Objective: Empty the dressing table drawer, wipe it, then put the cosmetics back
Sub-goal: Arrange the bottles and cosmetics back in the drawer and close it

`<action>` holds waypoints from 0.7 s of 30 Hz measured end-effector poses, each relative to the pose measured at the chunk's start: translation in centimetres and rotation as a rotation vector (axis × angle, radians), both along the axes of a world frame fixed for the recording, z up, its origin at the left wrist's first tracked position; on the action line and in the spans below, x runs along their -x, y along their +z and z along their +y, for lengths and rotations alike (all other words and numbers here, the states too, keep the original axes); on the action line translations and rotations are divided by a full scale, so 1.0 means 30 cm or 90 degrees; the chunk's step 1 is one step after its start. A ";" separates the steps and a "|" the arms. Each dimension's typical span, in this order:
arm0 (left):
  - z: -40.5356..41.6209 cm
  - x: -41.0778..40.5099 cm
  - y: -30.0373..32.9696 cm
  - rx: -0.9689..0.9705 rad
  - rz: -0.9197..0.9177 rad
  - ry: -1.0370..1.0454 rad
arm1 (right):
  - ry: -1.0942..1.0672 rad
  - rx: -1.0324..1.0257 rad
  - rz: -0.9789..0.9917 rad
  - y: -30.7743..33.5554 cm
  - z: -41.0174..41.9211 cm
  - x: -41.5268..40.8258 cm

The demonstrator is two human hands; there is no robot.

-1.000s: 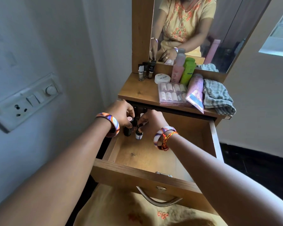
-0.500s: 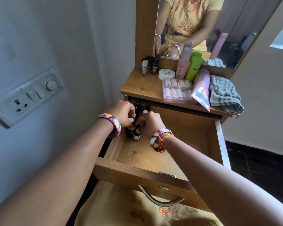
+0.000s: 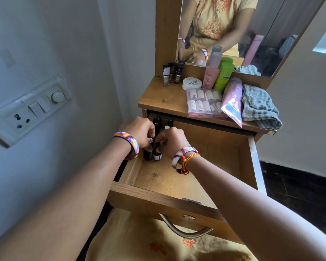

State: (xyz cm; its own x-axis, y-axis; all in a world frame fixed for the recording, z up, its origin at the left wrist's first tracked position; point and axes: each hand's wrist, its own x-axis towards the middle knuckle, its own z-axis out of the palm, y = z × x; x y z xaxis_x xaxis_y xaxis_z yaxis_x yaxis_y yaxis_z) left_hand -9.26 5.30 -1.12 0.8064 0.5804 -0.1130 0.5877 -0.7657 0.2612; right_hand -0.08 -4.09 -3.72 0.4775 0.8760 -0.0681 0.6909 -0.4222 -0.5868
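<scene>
The wooden drawer point(image 3: 205, 166) is pulled out, its floor mostly bare. In its back left corner stand small nail polish bottles. My left hand point(image 3: 139, 130) grips the cap of a dark bottle point(image 3: 148, 154). My right hand point(image 3: 172, 141) pinches the cap of a bottle with a white and purple base point(image 3: 157, 156) right beside it. Two more dark bottles point(image 3: 157, 123) stand behind my fingers, under the tabletop edge. Both bottles rest on the drawer floor.
On the tabletop stand three nail polish bottles point(image 3: 170, 74), a white jar point(image 3: 192, 83), a pink bottle point(image 3: 212, 72), a green bottle point(image 3: 224, 74), a clear box of small bottles point(image 3: 205, 102), a pink tube point(image 3: 232, 100) and a grey cloth point(image 3: 260, 108). A switchboard point(image 3: 26, 110) is on the left wall.
My hands have drawn closer together over the two bottles in the drawer's back left corner. The bottles stay on the drawer floor.
</scene>
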 end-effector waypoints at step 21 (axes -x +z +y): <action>0.116 -0.186 0.228 0.031 -0.143 0.015 | -0.031 -0.128 -0.071 0.314 0.058 -0.213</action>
State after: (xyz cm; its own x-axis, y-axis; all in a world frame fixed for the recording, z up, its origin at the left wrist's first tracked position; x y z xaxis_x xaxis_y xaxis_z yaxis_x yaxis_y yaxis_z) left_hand -3.67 8.78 5.73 0.8007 0.5977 0.0397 0.5282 -0.7358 0.4238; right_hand 6.32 -2.35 5.71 0.5148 0.8421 0.1612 0.7375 -0.3391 -0.5840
